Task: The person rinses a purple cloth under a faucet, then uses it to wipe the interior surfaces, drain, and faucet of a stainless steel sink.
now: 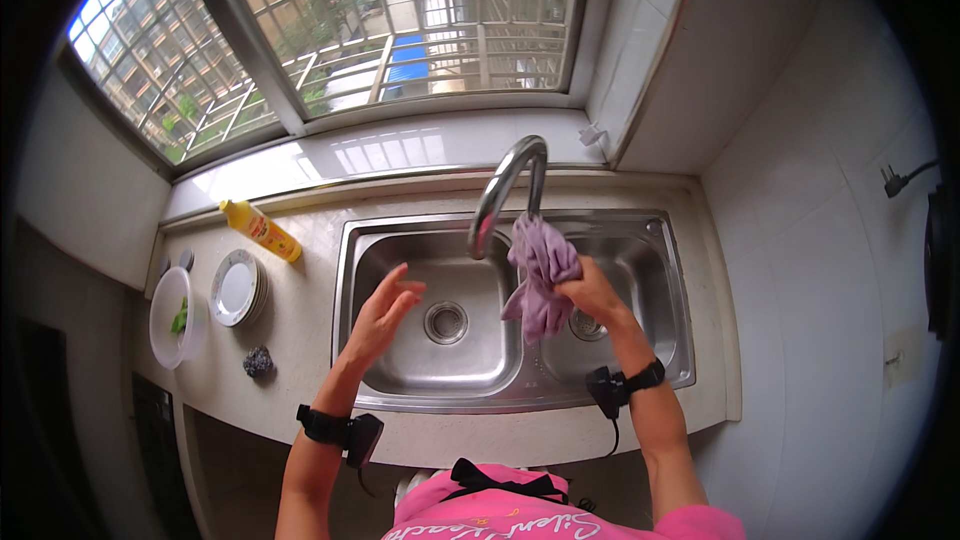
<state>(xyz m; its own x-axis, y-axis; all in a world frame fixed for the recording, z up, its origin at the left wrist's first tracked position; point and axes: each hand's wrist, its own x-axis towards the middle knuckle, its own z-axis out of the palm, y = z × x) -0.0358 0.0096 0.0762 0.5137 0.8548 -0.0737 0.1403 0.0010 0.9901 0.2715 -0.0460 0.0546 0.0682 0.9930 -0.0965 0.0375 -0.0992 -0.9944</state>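
My right hand (592, 289) grips a bunched mauve cloth (546, 270), which hangs over the divider of a double-bowl stainless steel sink (487, 395). The cloth covers the lower part of the curved chrome faucet (499, 187); whether it touches the metal I cannot tell. The faucet's spout points down over the left bowl, and I see no clear stream of water. Above that bowl's left side, my left hand (386, 311) is held in the air with fingers apart and nothing in it. A round drain strainer (446, 322) shows in the left bowl's floor.
On the counter (315, 397) left of the sink are a yellow bottle (262, 231), a stack of plates (237, 289), a translucent bowl (169, 322) with green leaves (180, 316), and a steel-wool scourer (258, 362). A barred window (420, 30) is behind the sink. A tiled wall (810, 277) bounds the right.
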